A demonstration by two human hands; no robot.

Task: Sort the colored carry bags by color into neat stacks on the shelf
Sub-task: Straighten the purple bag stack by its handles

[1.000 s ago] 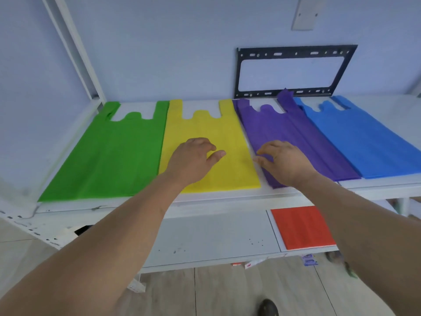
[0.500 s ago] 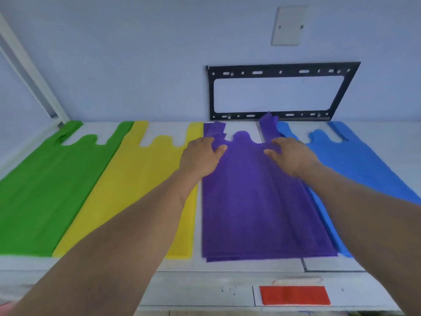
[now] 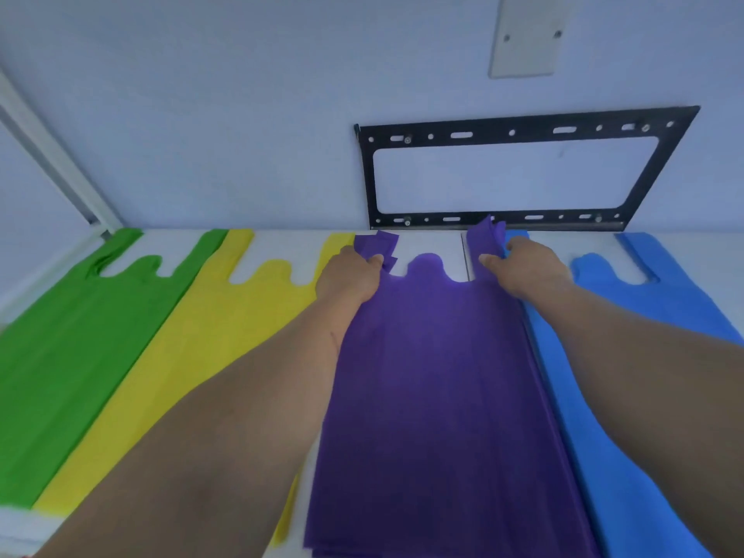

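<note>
Four flat stacks of carry bags lie side by side on the white shelf (image 3: 435, 245): green (image 3: 76, 348), yellow (image 3: 209, 348), purple (image 3: 435, 396) and blue (image 3: 660, 316). My left hand (image 3: 352, 275) grips the purple stack's left handle, whose layers are fanned and uneven. My right hand (image 3: 523, 267) grips the purple stack's right handle, next to the blue stack's left handle. The purple stack overlaps the blue stack's left edge. My forearms cover part of the yellow, purple and blue stacks.
A black metal wall bracket (image 3: 519, 130) is fixed to the wall just behind the purple handles. A white cover plate (image 3: 527, 34) sits higher up. A white shelf post (image 3: 52, 163) runs diagonally at the far left.
The camera has come closer to the shelf. Both hands have slid farther back along the purple stack and now hold its two handles.
</note>
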